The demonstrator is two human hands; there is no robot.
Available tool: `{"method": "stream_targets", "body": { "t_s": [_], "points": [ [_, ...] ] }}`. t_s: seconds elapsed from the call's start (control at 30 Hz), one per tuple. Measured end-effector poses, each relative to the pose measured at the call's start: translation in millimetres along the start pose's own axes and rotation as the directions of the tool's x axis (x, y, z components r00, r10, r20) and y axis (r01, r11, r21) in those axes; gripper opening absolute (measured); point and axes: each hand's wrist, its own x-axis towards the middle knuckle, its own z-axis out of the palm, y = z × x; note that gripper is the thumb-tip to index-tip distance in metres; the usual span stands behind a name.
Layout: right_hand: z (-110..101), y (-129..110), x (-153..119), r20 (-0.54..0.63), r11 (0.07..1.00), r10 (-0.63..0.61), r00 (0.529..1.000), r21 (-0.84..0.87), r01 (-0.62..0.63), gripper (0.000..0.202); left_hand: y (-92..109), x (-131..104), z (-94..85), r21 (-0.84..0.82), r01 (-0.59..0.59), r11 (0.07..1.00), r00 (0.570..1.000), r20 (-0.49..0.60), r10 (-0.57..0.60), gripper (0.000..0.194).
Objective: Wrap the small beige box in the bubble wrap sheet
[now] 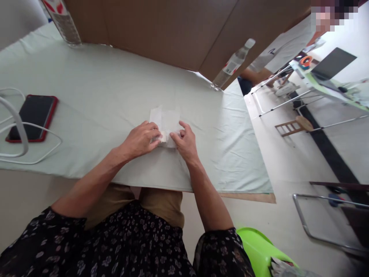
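Note:
A thin white sheet of paper (170, 117) lies on the table in front of me, creased and partly folded up at its near side. A small pale block-like piece (163, 136) sits at the near part of the paper; its kind cannot be made out. My left hand (142, 138) is closed, thumb and fingertips pinching the piece and the paper from the left. On the other side, my right hand (186, 141) grips the paper's right part with thumb and curled fingers, the index finger lifted a little. The fingers hide part of the fold.
A light green cloth covers the table (100, 88). At left lie a red-cased phone (33, 117) and a white cable (43, 159). Bottles (235, 63) stand by a brown cardboard panel (155, 30). To the right are a person, a laptop (331, 67), a wooden stool (302, 124) and a green plastic seat (256, 246).

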Motion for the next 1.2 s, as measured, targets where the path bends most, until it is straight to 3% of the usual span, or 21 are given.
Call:
{"method": "stream_targets", "body": {
  "t_s": [0.2,0.4,0.6,0.8,1.0,1.2],
  "points": [
    [14,-16,-2,0.079,0.982,0.046,0.996,0.181,-0.06,0.064,0,3,0.3,-0.105,0.02,0.994,0.999,0.051,-0.015,0.019],
    [16,-31,-5,0.143,0.991,0.052,0.988,0.116,-0.069,0.074,-2,1,4.6,-0.239,0.065,0.969,0.998,0.019,-0.062,0.015],
    [8,-36,-17,0.26,0.99,-0.076,0.963,-0.098,0.105,0.068,3,-2,6.2,-0.44,0.259,0.86,0.957,-0.007,-0.291,0.035],
    [0,-38,-28,0.342,0.926,-0.187,0.921,-0.252,0.282,0.073,14,0,15.2,-0.436,0.316,0.843,0.89,-0.171,-0.423,0.019],
    [-3,-34,-24,0.375,0.974,-0.166,0.912,-0.081,0.211,0.073,14,1,29.1,-0.364,0.326,0.873,0.893,-0.184,-0.41,0.011],
    [3,-21,-22,0.262,0.986,-0.155,0.952,0.107,0.131,0.065,11,1,30.8,-0.334,0.321,0.886,0.908,-0.159,-0.389,0.013]
  ]
}}
